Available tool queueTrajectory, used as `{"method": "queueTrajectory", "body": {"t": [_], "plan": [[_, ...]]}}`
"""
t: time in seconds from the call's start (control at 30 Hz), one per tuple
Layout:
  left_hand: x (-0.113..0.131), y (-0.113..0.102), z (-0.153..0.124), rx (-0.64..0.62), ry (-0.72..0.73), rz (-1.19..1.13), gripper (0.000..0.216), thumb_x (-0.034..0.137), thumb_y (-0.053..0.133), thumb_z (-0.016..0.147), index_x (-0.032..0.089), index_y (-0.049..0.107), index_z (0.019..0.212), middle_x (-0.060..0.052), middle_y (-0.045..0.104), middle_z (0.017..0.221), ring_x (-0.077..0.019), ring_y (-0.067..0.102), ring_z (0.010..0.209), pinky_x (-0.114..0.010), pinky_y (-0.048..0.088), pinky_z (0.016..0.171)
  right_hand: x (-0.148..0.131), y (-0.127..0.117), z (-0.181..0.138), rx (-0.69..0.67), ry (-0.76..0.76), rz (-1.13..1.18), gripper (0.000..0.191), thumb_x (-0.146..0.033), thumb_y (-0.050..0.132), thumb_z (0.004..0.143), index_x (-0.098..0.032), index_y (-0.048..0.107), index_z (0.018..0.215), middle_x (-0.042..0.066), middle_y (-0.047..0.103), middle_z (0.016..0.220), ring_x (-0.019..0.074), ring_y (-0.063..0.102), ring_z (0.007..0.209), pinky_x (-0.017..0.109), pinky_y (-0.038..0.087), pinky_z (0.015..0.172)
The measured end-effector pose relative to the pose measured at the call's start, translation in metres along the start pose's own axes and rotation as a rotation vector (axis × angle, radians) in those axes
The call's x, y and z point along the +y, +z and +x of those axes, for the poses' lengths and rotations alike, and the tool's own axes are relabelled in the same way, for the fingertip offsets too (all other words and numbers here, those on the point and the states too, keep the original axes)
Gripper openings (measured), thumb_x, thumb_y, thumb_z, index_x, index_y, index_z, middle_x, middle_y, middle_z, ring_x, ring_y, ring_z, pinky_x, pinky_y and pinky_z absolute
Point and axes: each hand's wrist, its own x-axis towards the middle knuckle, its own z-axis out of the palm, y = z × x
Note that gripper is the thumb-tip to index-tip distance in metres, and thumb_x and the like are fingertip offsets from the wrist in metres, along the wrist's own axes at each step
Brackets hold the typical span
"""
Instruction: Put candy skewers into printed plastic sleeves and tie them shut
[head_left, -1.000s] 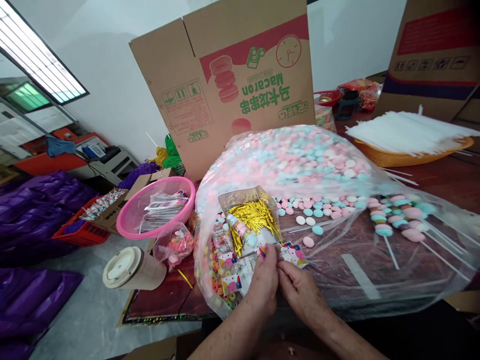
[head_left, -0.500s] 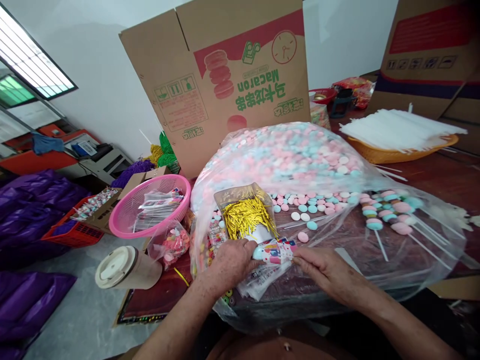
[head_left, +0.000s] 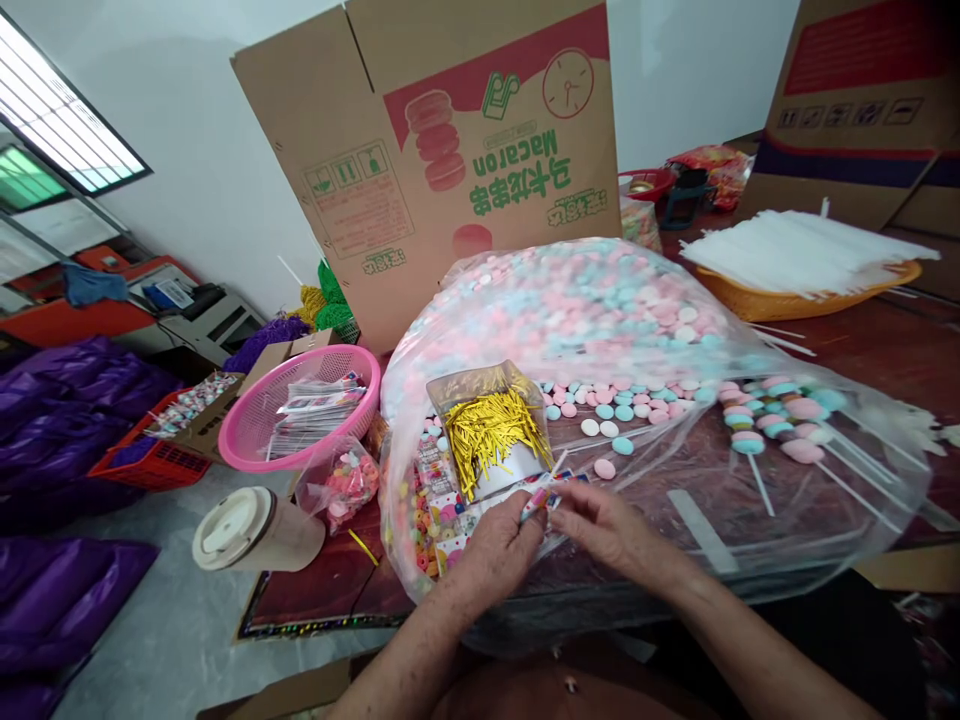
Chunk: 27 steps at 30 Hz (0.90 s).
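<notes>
My left hand [head_left: 501, 548] and my right hand [head_left: 604, 520] meet at the near edge of the table, both pinched on a small printed candy packet [head_left: 541, 495]. They rest on a big clear plastic sheet [head_left: 750, 540]. Just beyond my hands stands a clear bag of gold twist ties [head_left: 491, 428]. To its left lies a stack of printed wrappers and ring candies [head_left: 439, 510]. A large heap of pink, blue and white candy discs [head_left: 585, 310] fills the plastic bag behind. Finished candy skewers [head_left: 780, 425] lie at the right.
A pink basket [head_left: 259, 425] holds printed packets at left, beside a capped paper cup [head_left: 255, 530] lying on its side. An upside-down Macaron carton [head_left: 450, 150] stands behind. An orange tray [head_left: 757, 300] holds white sticks. Purple bags [head_left: 67, 420] and a red crate [head_left: 142, 460] lie on the floor.
My hands came together again on the packet after being spread apart along it half a second ago. The camera view shifted slightly.
</notes>
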Motion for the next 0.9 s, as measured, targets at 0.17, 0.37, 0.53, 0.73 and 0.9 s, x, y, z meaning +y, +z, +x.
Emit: {"method": "queueTrajectory", "body": {"t": [0.17, 0.37, 0.53, 0.73, 0.9], "plan": [[0.009, -0.004, -0.001, -0.171, 0.008, -0.066, 0.006, 0.019, 0.065, 0.069, 0.021, 0.066, 0.074, -0.002, 0.063, 0.073, -0.0199, 0.055, 0.075, -0.026, 0.04, 0.077, -0.008, 0.021, -0.007, 0.124, -0.083, -0.202, 0.026, -0.032, 0.046, 0.08, -0.019, 0.048, 0.058, -0.001, 0.05, 0.055, 0.0115, 0.042, 0.054, 0.023, 0.034, 0.052], [0.015, -0.007, 0.001, -0.282, -0.348, -0.244, 0.018, 0.033, 0.059, 0.075, 0.019, 0.062, 0.064, 0.003, 0.049, 0.045, -0.0095, 0.038, 0.036, -0.019, 0.028, 0.039, -0.032, 0.003, -0.004, 0.26, 0.015, 0.118, 0.03, -0.039, 0.039, 0.087, -0.02, 0.047, 0.066, -0.003, 0.051, 0.049, 0.0099, 0.042, 0.037, 0.023, 0.037, 0.04], [0.024, -0.01, -0.004, -0.392, -0.397, -0.156, 0.028, 0.026, 0.053, 0.076, 0.019, 0.054, 0.049, 0.0, 0.051, 0.049, -0.0106, 0.043, 0.04, -0.02, 0.034, 0.042, -0.032, -0.005, -0.015, -0.018, -0.679, -0.787, 0.036, -0.015, 0.043, 0.083, -0.016, 0.052, 0.118, 0.013, 0.059, 0.116, 0.0288, 0.047, 0.113, 0.052, 0.028, 0.098], [0.003, -0.011, -0.008, -0.492, -0.078, 0.262, 0.02, 0.02, 0.054, 0.072, 0.022, 0.051, 0.053, 0.001, 0.048, 0.047, -0.0152, 0.045, 0.043, -0.026, 0.04, 0.051, -0.002, 0.015, -0.023, -0.272, -0.557, -1.039, 0.021, -0.004, 0.043, 0.075, -0.015, 0.06, 0.079, 0.01, 0.064, 0.075, 0.0242, 0.057, 0.082, 0.05, 0.034, 0.093], [-0.013, -0.016, -0.013, -0.276, 0.401, 0.738, 0.015, 0.014, 0.054, 0.071, 0.02, 0.061, 0.084, -0.01, 0.062, 0.076, -0.0261, 0.057, 0.074, -0.038, 0.042, 0.076, -0.011, 0.022, -0.02, -0.437, 0.314, -0.1, 0.022, -0.019, 0.034, 0.074, -0.022, 0.039, 0.052, -0.003, 0.042, 0.041, 0.0148, 0.049, 0.046, 0.029, 0.047, 0.054]]}}
